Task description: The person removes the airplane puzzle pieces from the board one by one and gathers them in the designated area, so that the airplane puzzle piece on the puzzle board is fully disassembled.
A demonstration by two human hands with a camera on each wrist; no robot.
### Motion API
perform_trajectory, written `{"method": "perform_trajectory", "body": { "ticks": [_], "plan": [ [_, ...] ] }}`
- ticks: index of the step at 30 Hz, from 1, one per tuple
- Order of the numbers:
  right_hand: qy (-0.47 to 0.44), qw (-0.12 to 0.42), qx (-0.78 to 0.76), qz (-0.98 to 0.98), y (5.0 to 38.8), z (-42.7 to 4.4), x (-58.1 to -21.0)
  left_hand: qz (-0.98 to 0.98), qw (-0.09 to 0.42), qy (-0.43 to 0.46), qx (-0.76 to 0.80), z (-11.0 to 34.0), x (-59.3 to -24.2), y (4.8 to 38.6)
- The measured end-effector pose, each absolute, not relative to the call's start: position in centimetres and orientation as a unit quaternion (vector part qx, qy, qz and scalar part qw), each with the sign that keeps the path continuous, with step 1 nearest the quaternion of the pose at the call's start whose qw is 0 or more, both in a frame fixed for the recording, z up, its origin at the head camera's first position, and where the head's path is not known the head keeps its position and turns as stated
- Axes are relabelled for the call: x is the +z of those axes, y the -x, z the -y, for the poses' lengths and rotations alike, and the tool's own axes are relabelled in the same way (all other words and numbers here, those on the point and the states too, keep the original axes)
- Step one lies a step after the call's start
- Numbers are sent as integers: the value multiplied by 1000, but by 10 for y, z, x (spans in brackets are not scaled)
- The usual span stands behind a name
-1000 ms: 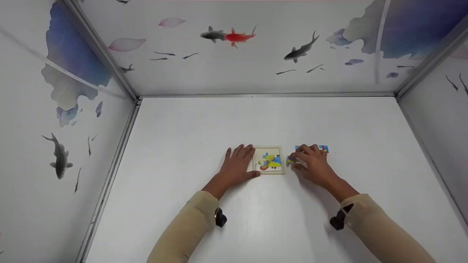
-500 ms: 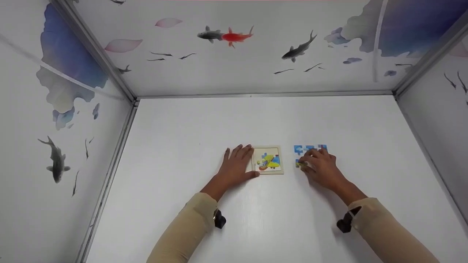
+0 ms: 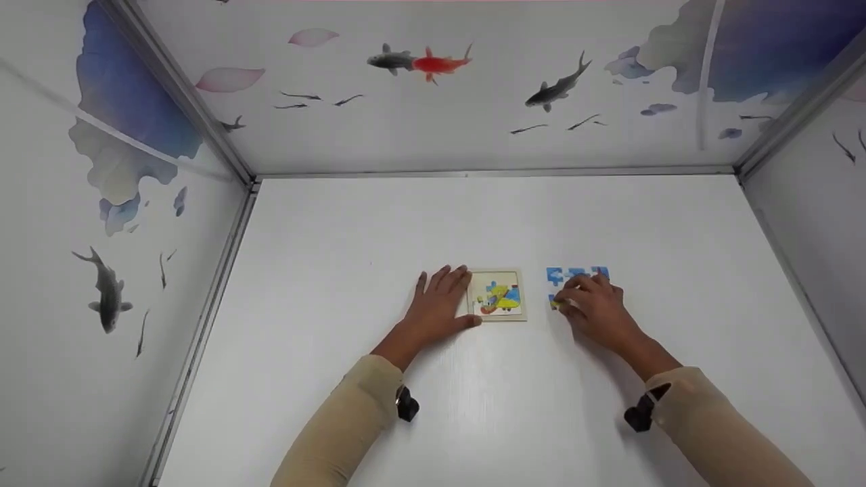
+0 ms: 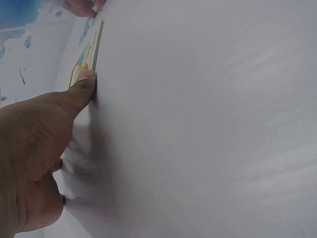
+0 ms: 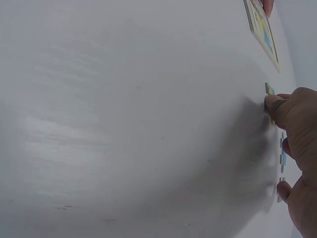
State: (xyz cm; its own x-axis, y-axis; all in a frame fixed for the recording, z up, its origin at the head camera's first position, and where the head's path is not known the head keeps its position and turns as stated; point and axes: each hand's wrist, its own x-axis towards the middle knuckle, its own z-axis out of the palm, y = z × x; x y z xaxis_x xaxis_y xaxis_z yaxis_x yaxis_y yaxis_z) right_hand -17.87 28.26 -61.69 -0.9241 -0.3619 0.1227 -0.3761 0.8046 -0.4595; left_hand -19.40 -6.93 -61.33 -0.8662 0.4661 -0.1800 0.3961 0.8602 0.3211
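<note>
The left hand (image 3: 440, 308) lies with spread, straight fingers against the left side of a square wooden puzzle board (image 3: 506, 277). Its thumb rests on the board's near left corner, also seen in the left wrist view. Yellow, blue and red pieces forming part of a picture fill the board's lower right. To the right of the board, the right hand (image 3: 595, 308) pinches a small blue-and-yellow puzzle piece (image 5: 269, 89) between thumb and finger, down at the tabletop. Blue puzzle pieces (image 3: 555, 276) lie just beyond that hand, partly covered by its fingers.
A white tabletop (image 3: 325, 270) surrounds the board and pieces. Pale walls printed with fish and petals enclose it at the back (image 3: 473, 128), left (image 3: 40, 284) and right. A black wrist camera (image 3: 407, 406) sits on each sleeve cuff.
The right hand has moved right, away from the board, with the blue-and-yellow piece, uncovering some blue pieces. Over the last half second it barely moves. The left hand has stayed on the board.
</note>
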Motion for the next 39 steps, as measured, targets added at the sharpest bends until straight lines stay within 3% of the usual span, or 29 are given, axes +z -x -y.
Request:
{"method": "perform_trajectory", "body": {
  "ticks": [25,39],
  "plan": [
    [-194,3,209,959,181,-277,-609,-955,127,-225,146,71,-615,194],
    [-218,-19,214,952,192,-232,-600,-956,131,-224,140,70,-615,197]
  ]
}}
